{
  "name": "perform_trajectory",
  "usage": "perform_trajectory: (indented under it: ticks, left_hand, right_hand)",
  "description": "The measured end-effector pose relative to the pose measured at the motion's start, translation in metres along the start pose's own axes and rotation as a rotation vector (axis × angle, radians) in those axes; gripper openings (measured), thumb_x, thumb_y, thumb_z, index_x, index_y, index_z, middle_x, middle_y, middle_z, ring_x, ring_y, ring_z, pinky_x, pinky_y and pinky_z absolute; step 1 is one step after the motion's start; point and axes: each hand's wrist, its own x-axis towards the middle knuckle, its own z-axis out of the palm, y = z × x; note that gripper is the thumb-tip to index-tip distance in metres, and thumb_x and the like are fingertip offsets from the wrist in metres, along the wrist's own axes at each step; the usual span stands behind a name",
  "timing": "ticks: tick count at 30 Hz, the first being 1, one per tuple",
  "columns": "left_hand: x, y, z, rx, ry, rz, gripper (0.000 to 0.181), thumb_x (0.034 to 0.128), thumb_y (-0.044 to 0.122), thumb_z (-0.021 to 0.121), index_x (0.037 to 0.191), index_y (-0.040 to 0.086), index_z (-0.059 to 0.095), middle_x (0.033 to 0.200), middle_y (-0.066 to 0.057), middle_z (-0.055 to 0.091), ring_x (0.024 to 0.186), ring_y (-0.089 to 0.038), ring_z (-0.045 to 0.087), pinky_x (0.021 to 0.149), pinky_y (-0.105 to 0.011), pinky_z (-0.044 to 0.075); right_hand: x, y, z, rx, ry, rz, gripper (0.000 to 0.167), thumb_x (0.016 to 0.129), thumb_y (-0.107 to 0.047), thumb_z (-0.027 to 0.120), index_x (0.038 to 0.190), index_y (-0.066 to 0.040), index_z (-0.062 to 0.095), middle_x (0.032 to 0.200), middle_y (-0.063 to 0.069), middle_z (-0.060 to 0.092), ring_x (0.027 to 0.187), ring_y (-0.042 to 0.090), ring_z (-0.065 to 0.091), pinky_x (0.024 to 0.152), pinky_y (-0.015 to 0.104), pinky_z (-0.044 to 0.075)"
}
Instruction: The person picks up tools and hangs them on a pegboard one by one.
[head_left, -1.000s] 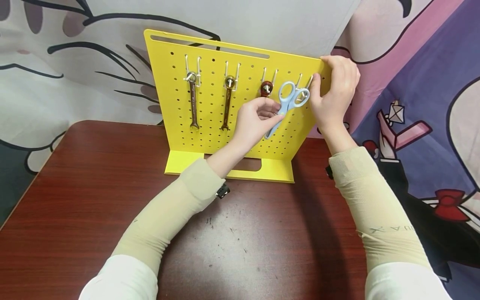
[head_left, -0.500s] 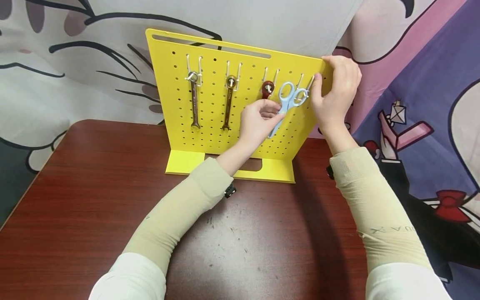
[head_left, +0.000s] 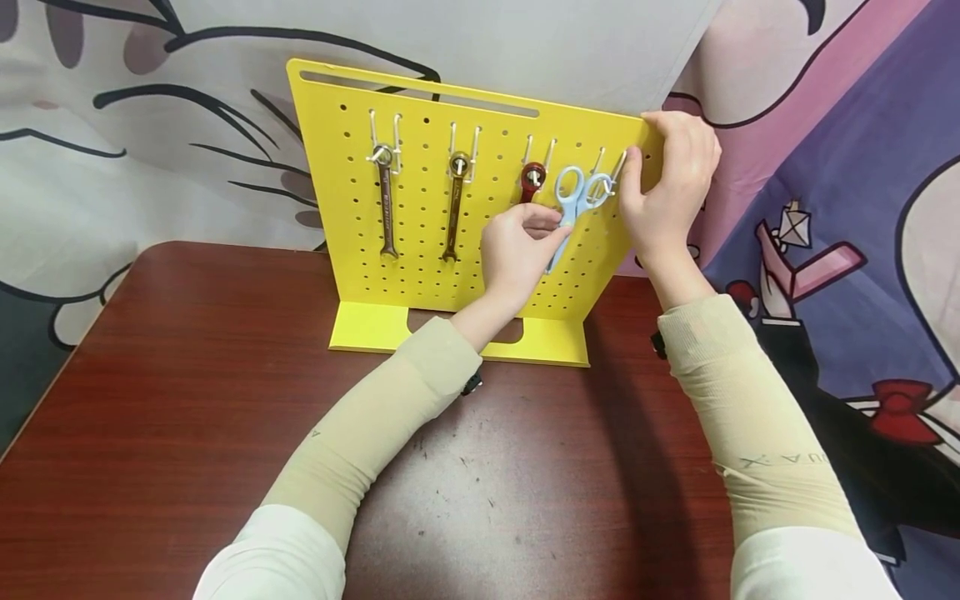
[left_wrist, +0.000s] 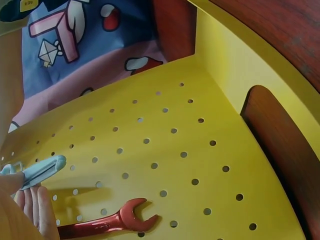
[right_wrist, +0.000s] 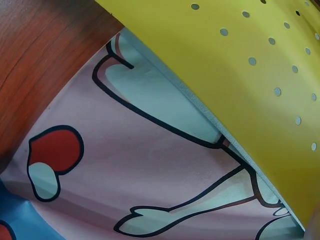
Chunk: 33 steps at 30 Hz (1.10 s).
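My left hand (head_left: 517, 257) pinches a pair of light blue scissors (head_left: 572, 204) between thumb and fingers, handles up and blades down, in front of a yellow pegboard (head_left: 420, 208). One finger ring overlaps the rightmost white hook (head_left: 606, 185); whether it hangs on it I cannot tell. In the left wrist view the covered blades (left_wrist: 46, 170) stick out past the thumb. My right hand (head_left: 670, 187) grips the board's upper right corner, thumb on the front. A red wrench (left_wrist: 117, 221) hangs beside the left hand, partly hidden by it in the head view.
Two more wrenches, one silver (head_left: 387, 204) and one dark (head_left: 454, 208), hang on hooks to the left. The board's foot (head_left: 367, 325) stands on a reddish-brown table (head_left: 187, 400). Printed cloth (head_left: 840, 192) hangs behind and to the right.
My left hand has shifted slightly right, and the scissors have turned more upright, their handles closer to the rightmost hook. The right hand keeps its grip on the board.
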Motion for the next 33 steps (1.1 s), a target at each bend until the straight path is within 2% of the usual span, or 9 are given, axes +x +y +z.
perform_trajectory:
  ticks: [12,21,26,33]
  left_hand:
    - [0.001,-0.005,-0.003,0.037,-0.056,0.087,0.013,0.0946,0.008,0.081,0.107,0.005,0.080,0.105,-0.009,0.083,0.093,-0.019,0.079,0.083,-0.014,0.059]
    - [-0.002,-0.009,-0.014,0.015,-0.107,0.092,0.017,0.0948,0.007,0.080,0.111,0.002,0.079,0.109,-0.012,0.082,0.096,-0.023,0.078,0.087,-0.017,0.061]
    - [-0.006,-0.013,-0.028,-0.011,-0.134,0.097,0.018,0.0947,0.004,0.079,0.112,0.000,0.078,0.110,-0.015,0.081,0.098,-0.026,0.078,0.088,-0.021,0.062]
    - [-0.014,-0.020,-0.061,-0.021,-0.150,0.110,0.017,0.0943,0.001,0.078,0.112,-0.002,0.077,0.109,-0.017,0.080,0.099,-0.028,0.078,0.090,-0.025,0.063]
  right_hand:
    - [0.001,-0.002,-0.002,-0.008,-0.012,0.007,0.037,0.096,-0.026,0.056,0.123,-0.005,0.072,0.122,0.017,0.070,0.119,0.035,0.057,0.116,0.037,0.034]
    - [0.000,-0.001,-0.001,0.005,-0.008,0.008,0.038,0.096,-0.027,0.057,0.123,-0.005,0.072,0.122,0.016,0.070,0.120,0.034,0.058,0.117,0.037,0.034]
    - [0.000,-0.002,-0.002,-0.002,-0.014,0.003,0.038,0.096,-0.026,0.056,0.123,-0.005,0.072,0.122,0.017,0.070,0.121,0.034,0.058,0.117,0.037,0.034]
    - [0.000,-0.003,-0.003,0.001,-0.027,0.007,0.039,0.096,-0.024,0.055,0.124,-0.001,0.071,0.123,0.019,0.070,0.122,0.033,0.057,0.120,0.036,0.033]
